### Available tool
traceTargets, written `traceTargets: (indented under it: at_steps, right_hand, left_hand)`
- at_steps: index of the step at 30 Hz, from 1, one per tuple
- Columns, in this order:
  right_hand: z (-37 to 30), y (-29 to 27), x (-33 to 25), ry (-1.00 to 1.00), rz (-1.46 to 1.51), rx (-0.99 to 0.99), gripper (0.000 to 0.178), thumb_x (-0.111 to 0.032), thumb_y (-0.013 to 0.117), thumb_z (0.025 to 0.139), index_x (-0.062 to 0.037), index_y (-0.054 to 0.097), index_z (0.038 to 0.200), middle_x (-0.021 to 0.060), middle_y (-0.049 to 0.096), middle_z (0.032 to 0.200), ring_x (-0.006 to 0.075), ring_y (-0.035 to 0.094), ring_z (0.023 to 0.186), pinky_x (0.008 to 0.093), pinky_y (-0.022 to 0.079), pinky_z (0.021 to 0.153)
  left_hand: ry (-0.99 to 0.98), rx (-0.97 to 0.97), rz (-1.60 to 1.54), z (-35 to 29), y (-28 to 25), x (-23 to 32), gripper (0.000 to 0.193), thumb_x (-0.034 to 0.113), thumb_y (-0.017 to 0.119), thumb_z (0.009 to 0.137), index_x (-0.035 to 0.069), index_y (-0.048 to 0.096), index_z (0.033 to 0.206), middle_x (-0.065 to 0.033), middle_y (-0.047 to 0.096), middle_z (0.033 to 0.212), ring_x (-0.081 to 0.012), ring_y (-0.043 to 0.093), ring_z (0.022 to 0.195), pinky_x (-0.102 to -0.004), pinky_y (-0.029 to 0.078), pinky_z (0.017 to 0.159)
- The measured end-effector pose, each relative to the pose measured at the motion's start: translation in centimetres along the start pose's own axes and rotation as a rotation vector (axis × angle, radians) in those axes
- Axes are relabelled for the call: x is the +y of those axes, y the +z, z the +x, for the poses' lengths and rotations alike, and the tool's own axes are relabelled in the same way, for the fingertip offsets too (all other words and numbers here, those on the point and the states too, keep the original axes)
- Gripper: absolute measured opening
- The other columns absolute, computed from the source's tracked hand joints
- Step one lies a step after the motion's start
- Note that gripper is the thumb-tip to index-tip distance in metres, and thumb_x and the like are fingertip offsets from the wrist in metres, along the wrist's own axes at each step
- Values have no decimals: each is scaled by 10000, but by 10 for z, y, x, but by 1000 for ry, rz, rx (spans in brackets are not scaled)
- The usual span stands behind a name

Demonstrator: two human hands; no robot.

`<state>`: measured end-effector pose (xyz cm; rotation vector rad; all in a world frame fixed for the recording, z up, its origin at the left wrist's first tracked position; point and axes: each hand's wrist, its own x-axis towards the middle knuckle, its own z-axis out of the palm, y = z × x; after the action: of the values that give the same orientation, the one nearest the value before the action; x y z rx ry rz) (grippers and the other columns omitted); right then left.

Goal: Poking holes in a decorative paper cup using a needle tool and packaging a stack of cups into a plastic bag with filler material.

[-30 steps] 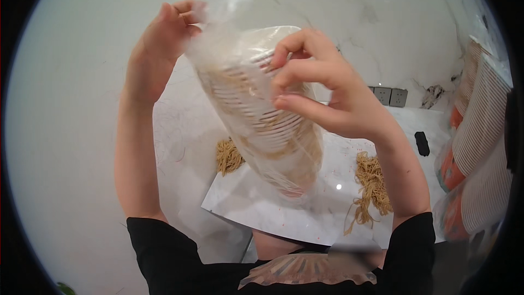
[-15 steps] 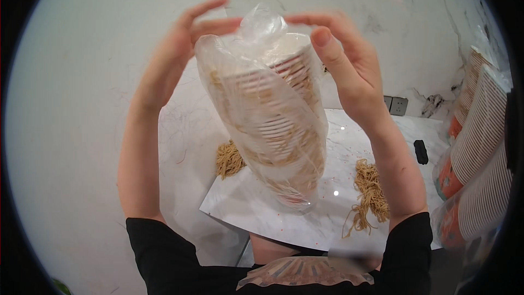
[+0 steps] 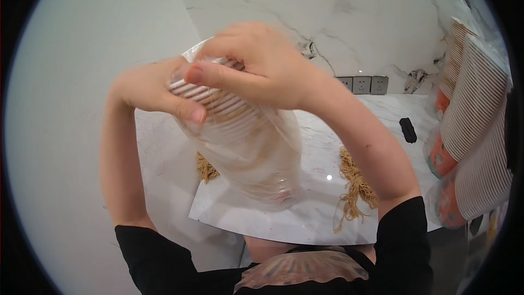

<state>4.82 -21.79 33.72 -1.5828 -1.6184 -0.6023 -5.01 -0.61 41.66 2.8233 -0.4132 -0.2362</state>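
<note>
A tall stack of paper cups (image 3: 245,147), wrapped in a clear plastic bag, stands in front of me with its top leaning left. My left hand (image 3: 155,90) is closed around the left side of the top rims, thumb on the near face and fingers hidden behind. Over the top from the right comes my right hand (image 3: 259,68); its fingers curl down and its thumb presses near the upper rims, on the bagged stack. The knotted or gathered end of the bag is hidden under my hands.
The stack's base rests on a white marbled table (image 3: 316,218). Bundles of tan string (image 3: 357,186) lie right and left of it. More bagged cup stacks (image 3: 475,104) stand at the right, near a small black object (image 3: 408,130). Wall sockets (image 3: 361,84) sit behind.
My hands have come down from around the bag's top and closed on the upper part of the stack. The right hand has crossed left, and the stack's top has tilted left.
</note>
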Motion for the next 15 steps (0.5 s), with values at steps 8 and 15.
traceTargets:
  at_steps: [8,15]
  right_hand:
    - [-154,78,46,486,313,476,1042,-591,584,944,44,50,1574,292,104,1622,414,96,1523,492,125,1229]
    - [-271,157,49,686,600,-10,1316,-576,803,782,54,-45,1567,324,126,1602,428,154,1510,470,180,1228]
  left_hand:
    - [359,1355,-575,9,191,-63,1508,760,811,612,121,-138,1594,-181,89,1659,-346,144,1529,-517,190,1227]
    - [-166,477,-1199,4,429,-141,909,306,995,573,24,584,1332,-104,642,1286,-252,599,1196,-409,488,1011]
